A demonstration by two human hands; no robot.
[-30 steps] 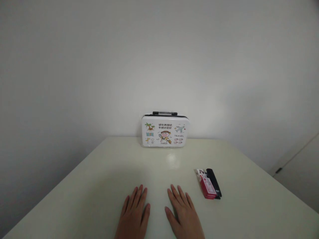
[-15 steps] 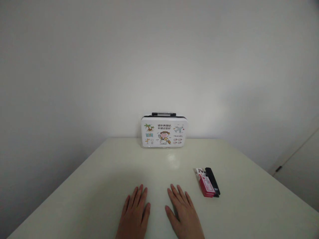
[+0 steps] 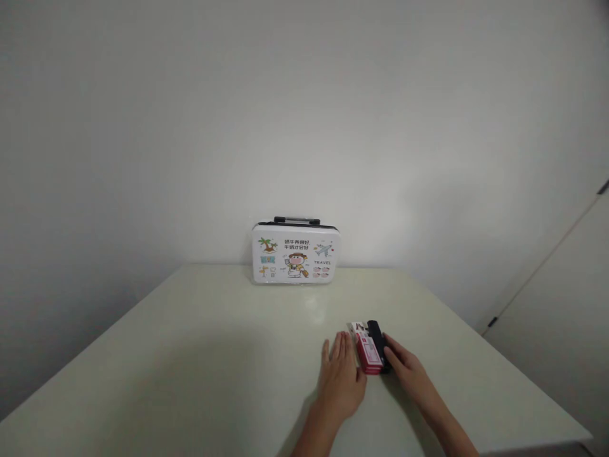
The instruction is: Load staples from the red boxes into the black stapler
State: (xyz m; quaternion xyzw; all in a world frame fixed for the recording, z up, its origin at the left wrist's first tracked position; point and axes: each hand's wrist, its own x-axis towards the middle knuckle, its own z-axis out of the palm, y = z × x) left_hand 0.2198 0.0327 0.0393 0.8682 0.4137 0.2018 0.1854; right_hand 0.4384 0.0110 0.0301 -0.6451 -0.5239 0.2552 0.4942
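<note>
A red-and-white package [image 3: 369, 350] lies on the table right of centre, with a long black piece [image 3: 378, 343] along its right side that looks like a stapler. Against the package's left edge rests my left hand [image 3: 340, 377], its fingers stretched forward and its thumb near the lower left corner. From the other side, my right hand [image 3: 409, 371] reaches in, fingertips at the black piece's right edge. Both hands look open, and the package lies between them on the tabletop. Some of the right fingers are hidden from view.
A white case [image 3: 295, 257] with cartoon prints and a black handle stands upright at the table's back edge by the wall [image 3: 295, 114]. The pale table [image 3: 190, 355] has its right edge near my right forearm. A panel with a dark fitting [image 3: 492, 322] is at the right.
Both hands have left their flat places at the front and moved to the package, one on each side. The camera view has turned slightly right.
</note>
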